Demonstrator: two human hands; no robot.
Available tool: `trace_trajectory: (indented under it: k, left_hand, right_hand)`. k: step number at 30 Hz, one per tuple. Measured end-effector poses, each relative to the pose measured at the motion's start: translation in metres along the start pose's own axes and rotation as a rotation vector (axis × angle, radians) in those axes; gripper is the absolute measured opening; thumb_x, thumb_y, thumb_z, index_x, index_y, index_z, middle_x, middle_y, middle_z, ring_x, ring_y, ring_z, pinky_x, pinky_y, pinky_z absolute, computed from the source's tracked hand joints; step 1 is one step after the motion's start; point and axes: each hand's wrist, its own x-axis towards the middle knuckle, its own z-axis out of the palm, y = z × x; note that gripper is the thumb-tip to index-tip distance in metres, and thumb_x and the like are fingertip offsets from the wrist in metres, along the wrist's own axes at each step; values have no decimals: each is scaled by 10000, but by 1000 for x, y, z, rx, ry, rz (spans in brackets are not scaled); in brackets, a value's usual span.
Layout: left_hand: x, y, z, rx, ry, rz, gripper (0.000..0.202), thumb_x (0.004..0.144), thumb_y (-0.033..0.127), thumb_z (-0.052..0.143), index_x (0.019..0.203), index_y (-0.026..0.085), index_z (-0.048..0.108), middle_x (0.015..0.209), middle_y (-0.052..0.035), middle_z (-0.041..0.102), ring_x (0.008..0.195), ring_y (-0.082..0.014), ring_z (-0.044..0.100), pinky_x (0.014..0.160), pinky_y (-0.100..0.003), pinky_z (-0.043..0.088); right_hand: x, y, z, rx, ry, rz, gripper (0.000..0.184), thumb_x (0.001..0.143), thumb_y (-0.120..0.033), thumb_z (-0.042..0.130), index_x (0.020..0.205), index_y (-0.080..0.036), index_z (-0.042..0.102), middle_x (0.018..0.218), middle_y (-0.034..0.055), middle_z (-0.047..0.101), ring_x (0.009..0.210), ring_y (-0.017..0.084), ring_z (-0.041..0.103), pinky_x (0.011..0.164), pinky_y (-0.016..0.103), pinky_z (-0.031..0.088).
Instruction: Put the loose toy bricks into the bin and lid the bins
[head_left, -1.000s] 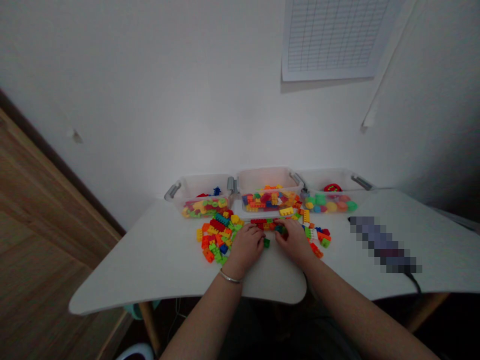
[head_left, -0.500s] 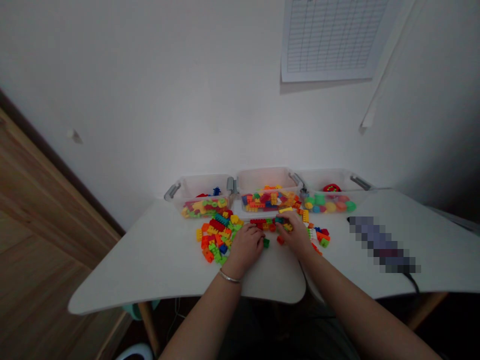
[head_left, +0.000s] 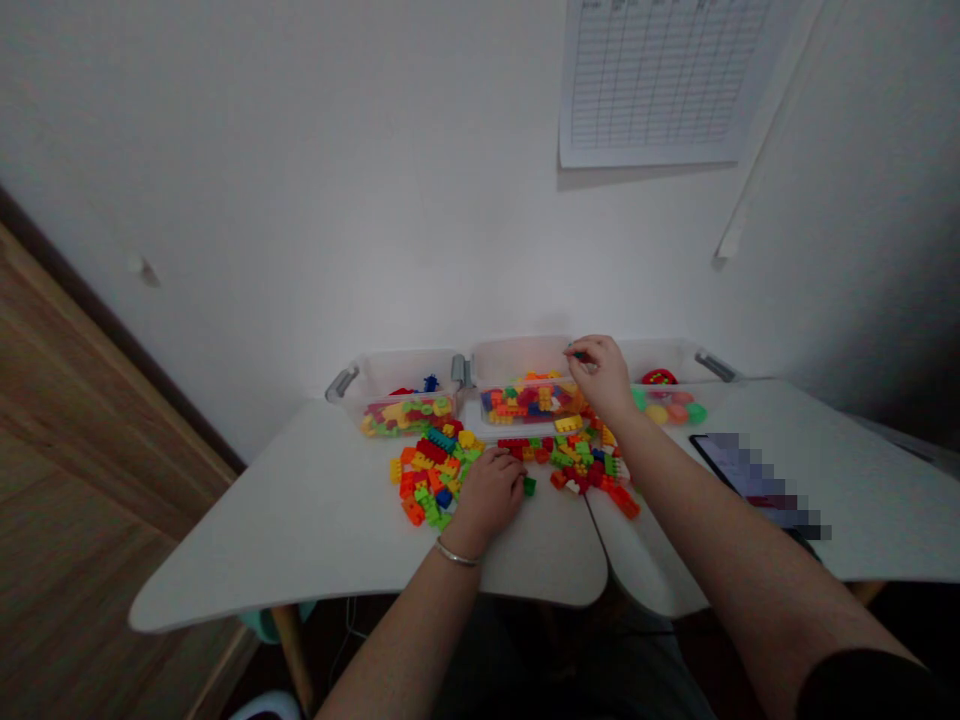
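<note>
My right hand [head_left: 602, 378] is raised over the right end of the middle clear bin [head_left: 525, 358], fingers pinched on a small dark green toy brick [head_left: 576, 353]. Low on the table, my left hand [head_left: 493, 490] rests palm down at the right side of a pile of coloured toy bricks [head_left: 427, 470], fingers loosely stretched; nothing shows in them. A green brick [head_left: 529, 487] lies just past its fingertips. To the right spreads a second pile of bricks [head_left: 581, 455], partly behind my right forearm. The middle bin holds many mixed bricks.
A left bin [head_left: 409, 400] holds more bricks. The right bin [head_left: 682, 355], partly behind my right hand, holds coloured round pieces and a red item. A dark flat device [head_left: 750, 480], blurred out, lies at the right. A printed sheet [head_left: 660, 80] hangs on the wall.
My right hand has lifted from the right pile up to the middle bin, carrying the dark green brick. More of the right pile now shows. My left hand has stayed in place.
</note>
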Motion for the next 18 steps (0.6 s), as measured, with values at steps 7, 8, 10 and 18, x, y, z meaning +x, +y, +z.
trace_trajectory:
  k: [7,8,10,18]
  left_hand:
    - [0,0,0,-3,3,-2,205,847,165,522,938,192,703,975,-56,706,1035,-223,555,953,-409,468]
    - [0,0,0,-2,7,-1,204,846,164,521,936,192,702,974,-56,705,1030,-223,557,952,-409,468]
    - [0,0,0,-1,11,3,209,849,158,514,937,193,700,973,-57,705,1025,-219,559,959,-404,465]
    - [0,1,-1,6,-4,1,211,859,165,509,957,185,695,982,-54,700,1047,-216,545,971,-396,454]
  right_hand:
    - [4,22,20,-165,-124,99,238,762,-154,525,871,-168,736,1014,102,623,978,213,596,919,368,491]
    - [3,23,21,-207,-143,95,243,773,-164,524,883,-165,740,1022,105,631,979,215,598,944,370,476]
    - [2,22,22,-293,-189,74,260,820,-214,505,900,-157,747,1047,116,645,991,222,600,965,370,455]
    - [-3,2,23,-579,-363,-11,388,926,-369,395,902,-205,746,1040,88,702,991,251,595,977,478,386]
